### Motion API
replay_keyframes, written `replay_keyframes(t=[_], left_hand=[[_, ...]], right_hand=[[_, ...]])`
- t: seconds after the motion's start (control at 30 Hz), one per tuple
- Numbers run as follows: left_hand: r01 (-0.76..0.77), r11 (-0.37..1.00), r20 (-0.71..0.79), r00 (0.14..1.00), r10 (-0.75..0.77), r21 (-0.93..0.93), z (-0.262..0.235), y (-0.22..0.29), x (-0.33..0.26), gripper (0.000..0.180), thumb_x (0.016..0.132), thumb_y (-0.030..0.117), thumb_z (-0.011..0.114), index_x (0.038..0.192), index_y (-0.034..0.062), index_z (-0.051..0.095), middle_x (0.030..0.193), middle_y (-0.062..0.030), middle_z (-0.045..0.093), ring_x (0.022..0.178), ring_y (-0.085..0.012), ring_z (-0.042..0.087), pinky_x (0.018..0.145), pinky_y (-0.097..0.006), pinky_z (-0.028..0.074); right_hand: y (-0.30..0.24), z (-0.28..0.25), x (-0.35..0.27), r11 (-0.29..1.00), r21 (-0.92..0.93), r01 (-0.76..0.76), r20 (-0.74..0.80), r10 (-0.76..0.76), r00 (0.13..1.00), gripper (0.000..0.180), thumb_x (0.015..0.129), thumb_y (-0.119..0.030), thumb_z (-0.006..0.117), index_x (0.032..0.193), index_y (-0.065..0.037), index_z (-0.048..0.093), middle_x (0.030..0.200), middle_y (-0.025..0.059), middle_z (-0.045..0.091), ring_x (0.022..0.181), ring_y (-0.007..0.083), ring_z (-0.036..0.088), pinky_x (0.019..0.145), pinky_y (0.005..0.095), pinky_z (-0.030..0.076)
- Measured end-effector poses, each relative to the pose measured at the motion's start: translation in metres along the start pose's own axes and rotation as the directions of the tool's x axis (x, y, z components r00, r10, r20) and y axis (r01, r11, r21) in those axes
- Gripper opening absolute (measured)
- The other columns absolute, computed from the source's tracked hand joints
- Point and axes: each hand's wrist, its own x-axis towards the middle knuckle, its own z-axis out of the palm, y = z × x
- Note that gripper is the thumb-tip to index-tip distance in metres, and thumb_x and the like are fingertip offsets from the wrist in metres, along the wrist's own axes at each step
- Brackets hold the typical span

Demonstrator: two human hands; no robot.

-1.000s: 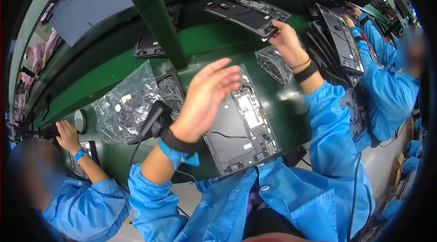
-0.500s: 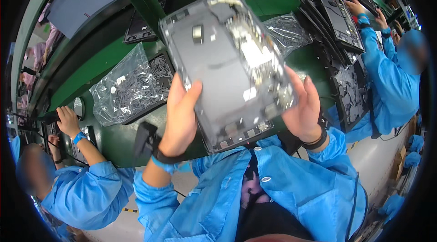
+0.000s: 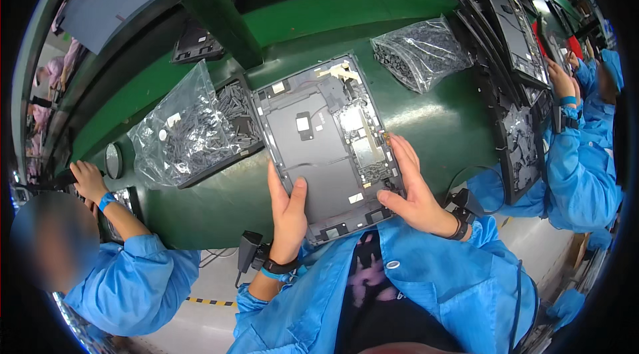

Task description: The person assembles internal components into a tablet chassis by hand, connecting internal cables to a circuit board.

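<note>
An opened tablet (image 3: 318,184) lies between my hands, its dark grey inner side facing up. A circuit board with silvery parts (image 3: 361,137) runs down its right side, and cream tape sits at its far edge. My left hand (image 3: 287,214) grips the left edge near the close corner, thumb on top and fingers partly hidden beneath. At the right edge my right hand (image 3: 416,197) holds the other side, its thumb over the near right part. The tablet's near edge is close to my blue smock, with its far end over the green bench (image 3: 439,124).
Left of the tablet, a clear bag (image 3: 176,134) and a black tray (image 3: 219,166) hold small dark strips. Another bag of dark pieces (image 3: 423,54) lies far right. Stacked panels (image 3: 509,27) and a parts tray (image 3: 522,154) stand right. A green post (image 3: 219,14) rises behind. Co-workers sit on both sides.
The tablet has come down from a raised, blurred position to near the bench and now looks steady. Both my hands moved down with it. The right co-worker's hands have shifted.
</note>
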Motion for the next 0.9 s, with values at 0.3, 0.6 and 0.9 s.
replay_keyframes(t=[0.3,0.6,0.9], left_hand=[[0.054,0.994,-0.034,0.998,-0.051,0.092,0.000,-0.001,0.006,0.075,0.093,0.004,0.051,0.154,0.0016,0.009,0.158,-0.0128,0.018,0.143,-0.0228,0.020,0.117,-0.034,0.014],[-0.479,0.370,0.343,0.861,0.377,0.796,-0.016,0.062,0.064,0.050,0.081,0.007,0.065,0.129,-0.0003,0.051,0.137,-0.0193,0.045,0.130,-0.0363,0.037,0.109,-0.044,0.027],[-0.663,0.178,0.565,0.725,0.394,0.727,0.028,0.073,0.135,0.039,0.076,0.011,0.072,0.113,0.0043,0.063,0.106,-0.0107,0.057,0.108,-0.0328,0.051,0.090,-0.042,0.042]], right_hand=[[0.000,-0.001,0.003,0.957,0.261,-0.128,0.099,0.105,0.990,0.091,0.090,-0.017,0.062,0.152,0.005,-0.001,0.159,0.0230,0.006,0.149,0.0324,0.005,0.118,0.0401,0.008],[-0.030,-0.064,0.080,0.775,-0.587,0.232,-0.013,-0.296,0.955,0.052,0.079,-0.013,0.068,0.126,0.003,0.054,0.131,0.0176,0.052,0.122,0.0348,0.049,0.101,0.0413,0.037],[-0.042,-0.027,0.149,0.412,-0.795,0.446,0.288,-0.391,0.874,0.035,0.069,-0.010,0.065,0.104,-0.003,0.062,0.092,0.0086,0.060,0.087,0.0224,0.056,0.075,0.0333,0.043]])
